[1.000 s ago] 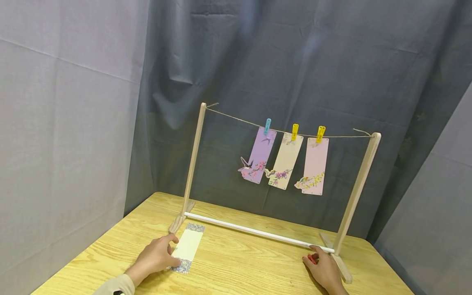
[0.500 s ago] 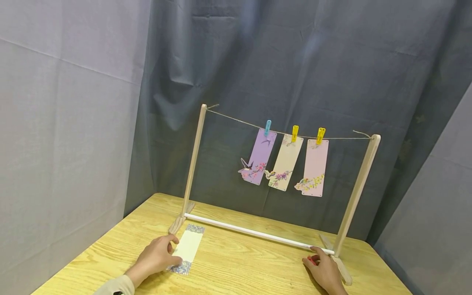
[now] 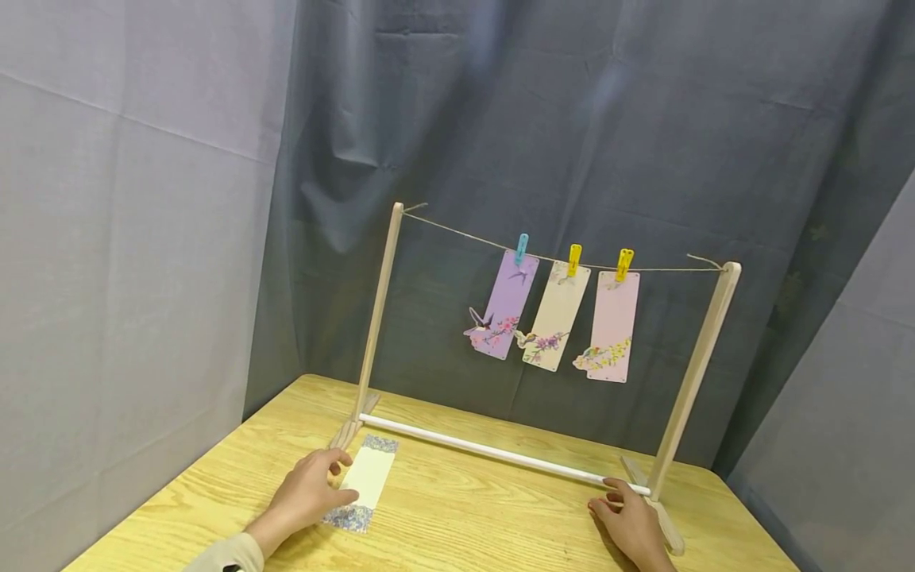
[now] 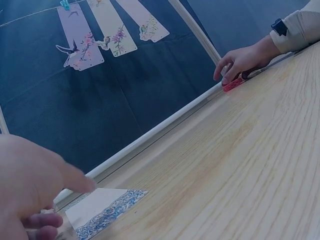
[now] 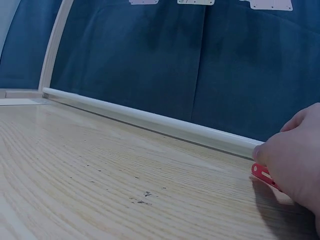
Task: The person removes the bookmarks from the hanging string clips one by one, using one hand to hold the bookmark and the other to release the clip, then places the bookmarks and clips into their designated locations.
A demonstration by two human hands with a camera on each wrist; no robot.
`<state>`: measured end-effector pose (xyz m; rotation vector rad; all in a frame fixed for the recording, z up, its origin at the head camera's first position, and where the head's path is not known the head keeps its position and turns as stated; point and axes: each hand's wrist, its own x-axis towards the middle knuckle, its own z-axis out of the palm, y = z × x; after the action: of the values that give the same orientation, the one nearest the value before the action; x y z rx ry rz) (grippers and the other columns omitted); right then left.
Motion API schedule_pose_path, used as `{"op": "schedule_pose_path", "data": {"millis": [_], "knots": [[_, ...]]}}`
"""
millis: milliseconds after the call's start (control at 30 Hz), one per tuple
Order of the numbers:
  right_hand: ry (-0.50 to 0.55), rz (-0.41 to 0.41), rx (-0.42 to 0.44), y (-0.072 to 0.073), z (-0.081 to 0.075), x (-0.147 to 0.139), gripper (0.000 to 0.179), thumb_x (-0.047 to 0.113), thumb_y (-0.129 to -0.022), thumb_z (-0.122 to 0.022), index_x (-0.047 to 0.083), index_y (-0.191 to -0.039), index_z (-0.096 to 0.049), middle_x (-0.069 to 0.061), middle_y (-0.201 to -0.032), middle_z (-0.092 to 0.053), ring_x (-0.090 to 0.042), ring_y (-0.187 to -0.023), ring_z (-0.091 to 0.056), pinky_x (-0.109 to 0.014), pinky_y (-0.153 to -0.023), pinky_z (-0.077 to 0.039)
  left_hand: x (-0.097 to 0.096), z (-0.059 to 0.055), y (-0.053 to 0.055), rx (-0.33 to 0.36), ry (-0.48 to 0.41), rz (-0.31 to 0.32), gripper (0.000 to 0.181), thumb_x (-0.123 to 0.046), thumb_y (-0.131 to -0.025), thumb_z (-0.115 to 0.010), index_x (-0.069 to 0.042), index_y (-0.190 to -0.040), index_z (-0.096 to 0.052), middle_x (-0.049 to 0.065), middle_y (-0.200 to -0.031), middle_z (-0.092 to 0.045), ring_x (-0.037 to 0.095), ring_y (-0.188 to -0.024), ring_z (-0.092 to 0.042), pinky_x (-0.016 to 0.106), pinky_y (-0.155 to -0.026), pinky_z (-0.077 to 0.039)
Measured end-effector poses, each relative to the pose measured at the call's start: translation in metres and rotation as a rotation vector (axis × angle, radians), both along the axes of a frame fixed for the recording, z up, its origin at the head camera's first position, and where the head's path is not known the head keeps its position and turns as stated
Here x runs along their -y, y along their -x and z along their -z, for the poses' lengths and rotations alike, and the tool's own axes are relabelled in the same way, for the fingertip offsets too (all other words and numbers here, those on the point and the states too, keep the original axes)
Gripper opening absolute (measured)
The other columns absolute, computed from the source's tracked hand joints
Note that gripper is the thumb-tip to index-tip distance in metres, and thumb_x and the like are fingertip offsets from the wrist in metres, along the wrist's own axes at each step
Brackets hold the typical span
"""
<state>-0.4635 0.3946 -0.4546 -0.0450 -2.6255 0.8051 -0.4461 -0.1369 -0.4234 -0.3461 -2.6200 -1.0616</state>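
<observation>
My left hand [image 3: 307,491] is over the left edge of a white bookmark [image 3: 368,474] with blue patterned ends, lying on the table. Its thumb and fingers are spread apart; the left wrist view shows the thumb above the bookmark [image 4: 97,207]. At the rack's right foot, my right hand [image 3: 631,524] pinches a red clothespin [image 4: 232,85] low by the tabletop. That clothespin [image 5: 265,175] is partly hidden by the thumb in the right wrist view. On the string hang a purple bookmark [image 3: 506,302], a cream bookmark [image 3: 557,314] and a pink bookmark [image 3: 613,318].
A wooden rack has a left post [image 3: 379,310], a right post [image 3: 693,381] and a white bottom bar [image 3: 493,453]. A blue clothespin [image 3: 522,248] and two yellow clothespins [image 3: 575,260] sit on the string. A dark curtain [image 3: 457,143] hangs behind the table [image 3: 472,524].
My left thumb has lifted slightly and shifted right over the bookmark. The red clothespin has turned in my right fingers and shows less in the head view. The hanging bookmarks look unchanged.
</observation>
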Motion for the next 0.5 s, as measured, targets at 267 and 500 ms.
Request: {"op": "schedule_pose_path", "data": {"millis": [267,500], "knots": [[0.015,0.009,-0.004,0.000,-0.006,0.004,0.056,0.044,-0.089,-0.060,0.007,-0.130,-0.050,-0.019,-0.112,-0.060,-0.026,-0.087,-0.063,-0.047,-0.073,-0.050,-0.001,-0.001,0.000,-0.023,-0.041,0.055,0.045,-0.033,-0.067,-0.083,-0.018,-0.103,-0.061,0.004,-0.095,-0.055,0.010,-0.069,-0.053,0.029,-0.057,-0.045],[0.021,0.008,-0.048,0.002,-0.015,0.010,0.057,0.048,-0.087,-0.059,0.009,-0.127,-0.051,-0.015,-0.111,-0.062,-0.025,-0.087,-0.060,-0.041,-0.069,-0.051,-0.001,0.001,0.001,-0.043,-0.043,0.061,0.043,-0.031,-0.069,-0.082,-0.019,-0.104,-0.061,0.003,-0.094,-0.056,0.015,-0.074,-0.054,0.030,-0.058,-0.045]]}}
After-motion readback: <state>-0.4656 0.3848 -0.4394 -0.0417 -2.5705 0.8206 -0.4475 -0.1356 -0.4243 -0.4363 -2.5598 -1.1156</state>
